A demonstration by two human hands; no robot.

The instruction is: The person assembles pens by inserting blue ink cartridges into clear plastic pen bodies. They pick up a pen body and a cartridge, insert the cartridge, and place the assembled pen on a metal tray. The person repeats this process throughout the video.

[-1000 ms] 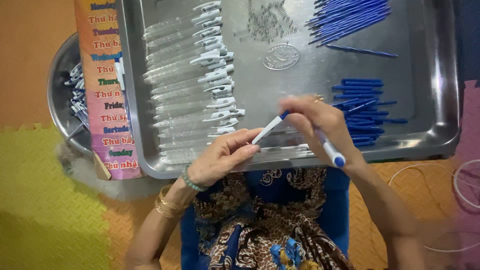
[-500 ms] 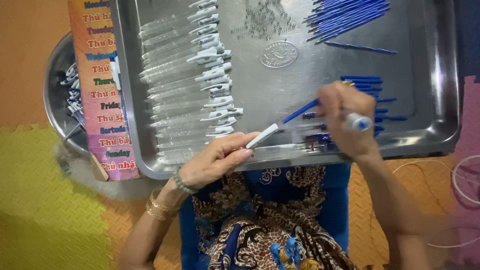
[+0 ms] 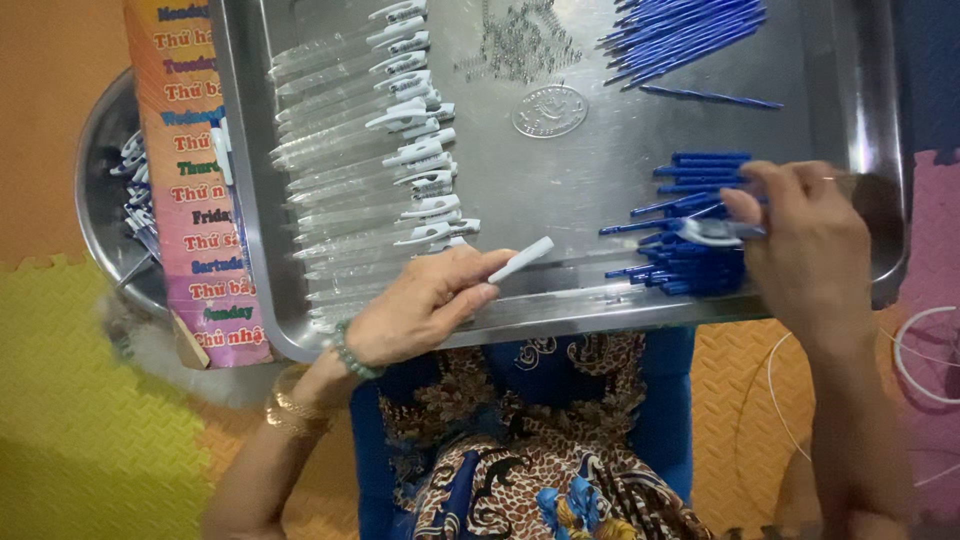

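Pinching a white pen barrel (image 3: 521, 259), left hand (image 3: 425, 305); right hand (image 3: 810, 245) grips a blue-and-white pen (image 3: 712, 232).

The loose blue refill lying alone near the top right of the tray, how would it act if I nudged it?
The blue refill looks thin and round, so it would probably roll on the smooth metal tray. It seems light and slightly bendy. The raised rim should stop it.

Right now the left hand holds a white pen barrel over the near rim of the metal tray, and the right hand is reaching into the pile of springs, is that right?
Not quite. In the head view the right hand is over the short blue parts at the tray's right, not the springs, which lie untouched at the far side. The left hand does hold a white pen barrel over the metal tray's near rim.
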